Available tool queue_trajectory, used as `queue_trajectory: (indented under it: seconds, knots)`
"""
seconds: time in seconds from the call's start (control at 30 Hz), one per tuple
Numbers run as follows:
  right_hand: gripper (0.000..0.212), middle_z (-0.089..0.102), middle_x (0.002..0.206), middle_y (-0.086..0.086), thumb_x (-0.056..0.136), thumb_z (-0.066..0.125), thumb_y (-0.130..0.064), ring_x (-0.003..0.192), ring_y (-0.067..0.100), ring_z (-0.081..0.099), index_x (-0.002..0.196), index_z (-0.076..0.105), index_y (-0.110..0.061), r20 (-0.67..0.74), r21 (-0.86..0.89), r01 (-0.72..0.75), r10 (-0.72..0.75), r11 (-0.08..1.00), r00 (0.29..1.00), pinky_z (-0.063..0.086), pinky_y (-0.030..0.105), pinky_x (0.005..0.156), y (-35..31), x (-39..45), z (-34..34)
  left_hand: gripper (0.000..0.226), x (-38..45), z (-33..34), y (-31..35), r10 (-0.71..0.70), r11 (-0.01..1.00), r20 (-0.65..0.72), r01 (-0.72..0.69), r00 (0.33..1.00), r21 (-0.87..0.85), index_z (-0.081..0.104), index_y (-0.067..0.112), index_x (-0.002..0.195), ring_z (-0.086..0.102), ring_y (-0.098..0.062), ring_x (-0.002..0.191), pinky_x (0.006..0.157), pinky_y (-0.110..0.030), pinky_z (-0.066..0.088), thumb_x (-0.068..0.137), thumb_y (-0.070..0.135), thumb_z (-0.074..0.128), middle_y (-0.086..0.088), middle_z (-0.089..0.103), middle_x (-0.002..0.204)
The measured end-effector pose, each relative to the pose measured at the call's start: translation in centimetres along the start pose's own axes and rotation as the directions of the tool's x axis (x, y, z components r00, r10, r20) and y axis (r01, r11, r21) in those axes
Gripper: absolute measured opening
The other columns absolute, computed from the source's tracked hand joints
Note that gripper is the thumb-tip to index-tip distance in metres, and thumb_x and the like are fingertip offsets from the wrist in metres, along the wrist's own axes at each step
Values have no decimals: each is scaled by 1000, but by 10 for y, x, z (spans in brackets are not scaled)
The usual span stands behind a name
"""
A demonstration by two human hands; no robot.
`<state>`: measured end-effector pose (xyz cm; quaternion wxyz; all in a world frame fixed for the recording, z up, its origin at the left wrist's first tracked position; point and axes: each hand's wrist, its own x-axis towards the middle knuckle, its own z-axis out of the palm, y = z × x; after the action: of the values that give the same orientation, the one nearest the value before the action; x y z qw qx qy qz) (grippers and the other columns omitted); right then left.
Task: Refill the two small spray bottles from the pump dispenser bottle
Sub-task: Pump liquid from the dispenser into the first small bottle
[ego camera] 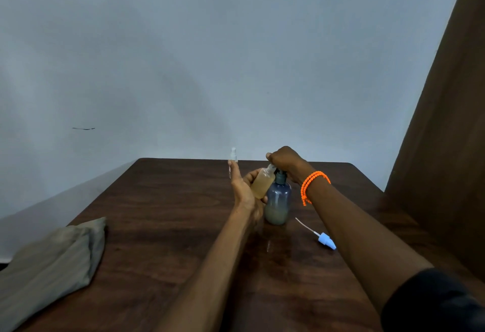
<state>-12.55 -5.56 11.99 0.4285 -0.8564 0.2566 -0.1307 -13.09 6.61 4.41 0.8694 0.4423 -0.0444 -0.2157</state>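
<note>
Small bottle [262, 183] amber-tan; pump bottle [278, 201] smoky blue-grey w/ pale liquid; spray cap [326, 241] light blue; bracelet [312, 184] bright orange; desk [162, 213] dark brown woodgrain; cloth [52, 260] grey-olive, striped

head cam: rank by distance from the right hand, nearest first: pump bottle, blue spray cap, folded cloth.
1. Pump bottle: directly under the right hand, which is on its pump.
2. Blue spray cap: lying on the table, nearer the camera.
3. Folded cloth: far left table edge.
</note>
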Motion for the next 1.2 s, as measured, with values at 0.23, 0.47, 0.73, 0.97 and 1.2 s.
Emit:
queue_trajectory:
  seconds: [0.23,0.47,0.73,0.97,1.2]
  knots:
    - [32,48,65,5,96,55,-15,57,16,43,66,44,-11,-2,-5,0,0,1000,1000,35,26,53,0,-1,-2,106,-4,-1,2,-20,1000,9,20,1000,13,69,3,114,52,-18,52,44,-27,31,84,94,23,-12,70,82]
    - [33,50,68,4,97,53,-19,71,21,50,66,46,-11,-58,-81,12,-16,997,998,39,28,62,3,-1,4,104,-3,-1,2,-22,1000,-15,22,1000,15,69,4,111,52,-18,51,42,-25,31,84,93,23,-10,69,79]
    - [31,51,68,6,94,55,-18,63,19,47,66,46,-11,-35,25,-10,11,1000,999,38,28,56,5,1,3,104,-2,1,3,-20,999,-30,21,999,30,70,3,110,52,-17,49,42,-26,30,85,92,22,-10,69,76]
    - [34,49,57,4,94,52,-14,55,17,44,62,42,-10,-23,18,-13,13,1000,1000,34,26,53,-4,-4,-5,113,-1,0,3,-12,1000,-9,12,1000,22,67,-3,123,51,-19,50,41,-26,30,84,93,22,-13,69,81]
    - [35,50,64,5,96,55,-17,62,20,47,63,44,-11,-48,18,-5,6,1000,999,34,27,51,5,-5,3,107,-1,-1,4,-14,999,-27,15,1000,50,69,2,113,50,-19,49,42,-27,29,85,93,20,-11,70,78]
